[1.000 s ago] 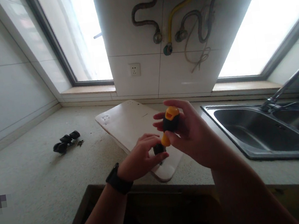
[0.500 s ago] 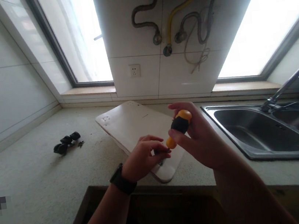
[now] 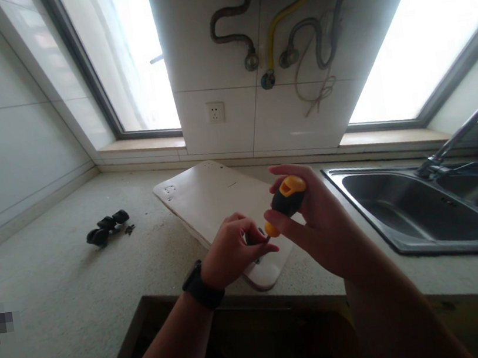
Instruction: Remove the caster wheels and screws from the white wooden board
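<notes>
A stubby yellow-and-black screwdriver (image 3: 287,199) is gripped in the right hand (image 3: 319,224), its handle pinched between thumb and curled fingers. It is held tilted above the near end of a white board (image 3: 206,198), with its shank pointed down toward the left hand (image 3: 231,251). By the left hand, a black part (image 3: 253,237) on the board is pinched between thumb and fingers; it is partly hidden, and whether it is touched by the screwdriver's tip cannot be told. A dark watch (image 3: 201,286) is worn on the left wrist. The board is laid at a slant on the speckled counter (image 3: 157,261), where black casters (image 3: 107,228) are grouped to its left, just beside small screws (image 3: 129,230).
</notes>
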`<state>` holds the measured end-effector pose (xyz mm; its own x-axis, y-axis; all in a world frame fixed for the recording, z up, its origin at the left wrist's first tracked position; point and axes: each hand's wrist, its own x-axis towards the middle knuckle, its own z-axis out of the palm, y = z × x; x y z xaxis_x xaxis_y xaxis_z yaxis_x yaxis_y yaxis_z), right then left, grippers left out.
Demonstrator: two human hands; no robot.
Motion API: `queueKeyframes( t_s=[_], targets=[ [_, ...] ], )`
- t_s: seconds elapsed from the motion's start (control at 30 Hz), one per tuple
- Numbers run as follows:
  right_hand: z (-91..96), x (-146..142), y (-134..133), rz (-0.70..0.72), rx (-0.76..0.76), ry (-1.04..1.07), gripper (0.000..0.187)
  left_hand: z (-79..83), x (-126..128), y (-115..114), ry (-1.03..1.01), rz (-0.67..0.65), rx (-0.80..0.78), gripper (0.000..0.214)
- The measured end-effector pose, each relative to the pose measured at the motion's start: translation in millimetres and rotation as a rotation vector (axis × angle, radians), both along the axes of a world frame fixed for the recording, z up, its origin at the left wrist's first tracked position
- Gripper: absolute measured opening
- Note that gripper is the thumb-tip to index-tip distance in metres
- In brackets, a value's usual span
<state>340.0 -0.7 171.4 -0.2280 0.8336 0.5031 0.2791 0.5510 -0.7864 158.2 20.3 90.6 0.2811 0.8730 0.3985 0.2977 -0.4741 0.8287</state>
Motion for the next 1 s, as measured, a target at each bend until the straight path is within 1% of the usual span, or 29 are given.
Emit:
queueKeyframes(
  t_s=[0.07,0.2,0.3,0.43,0.53,0.63,0.73,0.83,0.9,1.0],
  targets=[
    [1.5,0,0,-0.032,-0.006,-0.024,0.054,0.1,2,0,-0.014,-0.004,-0.009,0.041],
    [3.6,2,0,-0.053,-0.018,0.017,0.051,-2.0,3,0,-0.045,0.001,-0.050,0.042],
    [5.1,3,-3,-0.055,-0.018,0.048,0.047,-2.5,2,-1,-0.055,0.007,-0.047,0.039],
    [8.4,4,-7,-0.039,-0.007,0.100,0.042,0.9,-3,-4,-0.076,0.004,-0.037,0.034],
    [10.0,7,-8,-0.049,0.012,0.147,0.039,3.3,-9,-6,-0.077,0.028,-0.018,0.030],
    [8.3,12,-6,-0.080,0.024,0.211,0.037,2.0,-15,-8,-0.101,0.075,-0.021,0.029],
    [0.6,23,-4,-0.139,0.025,0.335,0.033,-3.0,-22,-18,-0.120,0.110,-0.063,0.039],
    [-12.8,35,-3,-0.266,0.033,0.449,0.029,-8.6,-28,-36,-0.058,0.133,-0.121,0.041],
    [-23.1,41,-4,-0.340,-0.006,0.539,0.026,-11.3,-31,-49,-0.015,0.122,-0.168,0.040],
    [-37.5,47,-4,-0.380,-0.112,0.692,0.025,-14.5,-32,-64,-0.041,0.064,-0.248,0.036]
  ],
)
